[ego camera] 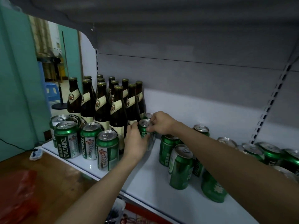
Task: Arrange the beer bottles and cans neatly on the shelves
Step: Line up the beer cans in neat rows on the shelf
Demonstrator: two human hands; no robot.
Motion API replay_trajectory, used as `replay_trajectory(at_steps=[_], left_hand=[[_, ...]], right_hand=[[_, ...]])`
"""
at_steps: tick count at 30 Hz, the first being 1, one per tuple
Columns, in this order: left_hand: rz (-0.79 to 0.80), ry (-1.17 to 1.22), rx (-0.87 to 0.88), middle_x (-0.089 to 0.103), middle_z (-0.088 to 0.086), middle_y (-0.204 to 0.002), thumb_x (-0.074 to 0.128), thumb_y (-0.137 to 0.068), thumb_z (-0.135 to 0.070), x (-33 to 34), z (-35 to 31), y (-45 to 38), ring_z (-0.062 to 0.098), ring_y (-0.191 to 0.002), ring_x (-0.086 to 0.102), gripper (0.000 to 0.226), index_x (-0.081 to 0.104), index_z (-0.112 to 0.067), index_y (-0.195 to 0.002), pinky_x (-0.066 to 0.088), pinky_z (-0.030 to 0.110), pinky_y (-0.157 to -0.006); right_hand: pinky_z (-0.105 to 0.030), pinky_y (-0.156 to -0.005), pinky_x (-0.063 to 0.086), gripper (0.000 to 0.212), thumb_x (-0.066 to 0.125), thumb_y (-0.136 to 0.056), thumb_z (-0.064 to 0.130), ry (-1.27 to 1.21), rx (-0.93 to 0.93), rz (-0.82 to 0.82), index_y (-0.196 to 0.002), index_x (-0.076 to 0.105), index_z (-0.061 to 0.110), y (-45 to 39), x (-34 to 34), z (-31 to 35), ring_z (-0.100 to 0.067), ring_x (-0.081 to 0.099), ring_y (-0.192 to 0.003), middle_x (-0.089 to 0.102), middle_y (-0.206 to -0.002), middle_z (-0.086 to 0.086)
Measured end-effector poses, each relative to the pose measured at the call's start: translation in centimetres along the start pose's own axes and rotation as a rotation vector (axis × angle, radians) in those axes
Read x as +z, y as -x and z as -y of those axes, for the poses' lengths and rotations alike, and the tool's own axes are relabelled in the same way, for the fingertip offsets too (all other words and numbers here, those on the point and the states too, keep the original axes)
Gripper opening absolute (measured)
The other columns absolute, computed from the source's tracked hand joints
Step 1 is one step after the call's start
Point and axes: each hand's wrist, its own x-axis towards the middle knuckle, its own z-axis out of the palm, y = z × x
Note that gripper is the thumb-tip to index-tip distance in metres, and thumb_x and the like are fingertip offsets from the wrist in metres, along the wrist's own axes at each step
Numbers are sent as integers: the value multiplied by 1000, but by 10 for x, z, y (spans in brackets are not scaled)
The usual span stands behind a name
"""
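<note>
Both hands are on one green can [144,126] that stands upright on the white shelf [145,178], just right of the brown beer bottles [103,102]. My left hand [135,141] wraps its side from the left. My right hand [160,122] pinches its top rim from the right. Another can top [148,115] shows just behind it. Several green cans [87,141] stand in front of the bottles at the left. More green cans [181,165] stand loosely at the right, partly hidden under my right forearm.
A grey back panel and an upper shelf close in the space above. A slotted upright [265,110] runs at the right. Left of the shelf lie a wooden surface with a red plastic bag [21,191] and a white power strip [36,153].
</note>
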Motion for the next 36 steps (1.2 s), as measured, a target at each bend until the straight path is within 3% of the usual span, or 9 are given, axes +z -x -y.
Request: replay_trajectory(at_steps=[4, 7, 14, 17, 20, 22, 28, 34, 36], left_hand=[[-53, 30, 39, 53, 9, -121, 76, -84, -20, -9, -12, 1, 29, -113, 54, 50, 55, -9, -129, 40, 32, -86], [-134, 125, 142, 50, -1, -118, 76, -85, -24, -26, -37, 4, 22, -112, 55, 55, 53, -14, -133, 43, 30, -90], [-104, 298, 378, 61, -7, -122, 69, -89, -33, -60, -115, 30, 17, -118, 54, 46, 51, -29, -131, 47, 43, -100], [-39, 367, 399, 60, -19, -118, 68, -90, -35, -55, -137, 53, -3, -115, 52, 44, 52, -32, -131, 46, 28, -97], [36, 408, 425, 54, -33, -106, 70, -89, -33, -42, -145, 81, -25, -101, 46, 44, 53, -30, -130, 40, 5, -83], [81, 420, 431, 56, -32, -108, 71, -88, -34, -29, -145, 101, -23, -102, 48, 46, 52, -31, -130, 41, 3, -82], [178, 535, 509, 59, -11, -132, 65, -90, -32, 17, -135, 166, 8, -122, 56, 51, 49, -34, -138, 49, 41, -101], [368, 518, 489, 52, -23, -137, 62, -95, -24, 64, -109, 205, -1, -129, 46, 45, 51, -37, -137, 43, 32, -106], [404, 528, 474, 53, -27, -134, 63, -95, -22, 74, -102, 210, -3, -127, 48, 45, 52, -39, -135, 44, 29, -105]], right_hand=[[-27, -72, 44, 20, 78, -85, 20, -86, -35, -118, -97, 63, 11, 14, -7, 2, -18, 58, -87, 61, -90, -3], [-23, -67, 47, 24, 74, -89, 20, -257, -102, -232, -105, 58, 14, 33, -29, 12, -17, 60, -92, 61, -99, 1], [-26, -84, 53, 20, 63, -97, 19, -693, -253, -495, -112, 52, 17, 101, -73, 29, -13, 61, -100, 60, -106, 4], [-17, -73, 53, 16, 60, -99, 20, -848, -270, -594, -113, 52, 18, 137, -73, 22, -16, 65, -104, 63, -118, -9], [-20, -79, 56, 28, 60, -99, 22, -836, -236, -709, -123, 53, 9, 177, -63, 6, -16, 64, -111, 63, -122, -8], [-21, -84, 56, 30, 60, -99, 22, -792, -222, -768, -124, 54, 8, 203, -55, -5, -14, 62, -113, 63, -121, -4], [-26, -88, 54, 27, 61, -98, 24, -777, -149, -915, -124, 56, 17, 271, -20, -40, -11, 62, -109, 62, -122, 3], [-33, -84, 51, 26, 60, -99, 22, -764, -19, -998, -124, 55, 17, 307, 24, -80, -14, 61, -101, 60, -113, 0], [-40, -90, 52, 25, 61, -98, 25, -758, 27, -991, -123, 56, 23, 310, 32, -92, -14, 60, -107, 60, -116, 3]])
